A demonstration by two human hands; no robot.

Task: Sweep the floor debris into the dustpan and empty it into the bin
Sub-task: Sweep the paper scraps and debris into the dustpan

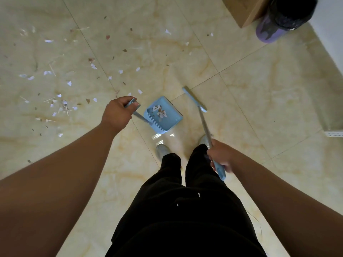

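A light blue dustpan (171, 120) sits low in front of my feet with a small heap of paper scraps and brown bits inside. My left hand (117, 113) grips the top of its long handle. My right hand (220, 157) grips the blue end of the broom handle. The broom's slim blue head (194, 99) lies just right of the dustpan. White paper scraps, sticks and brown flakes (61, 101) are scattered over the floor to the left and ahead. The purple bin (269, 31) with a black liner stands at the top right.
A cardboard box (243, 12) stands beside the bin at the top edge. A white wall runs along the right side, with a white object (334, 134) on the floor there. My feet and dark trousers (185, 201) fill the lower middle. The floor is glossy beige tile.
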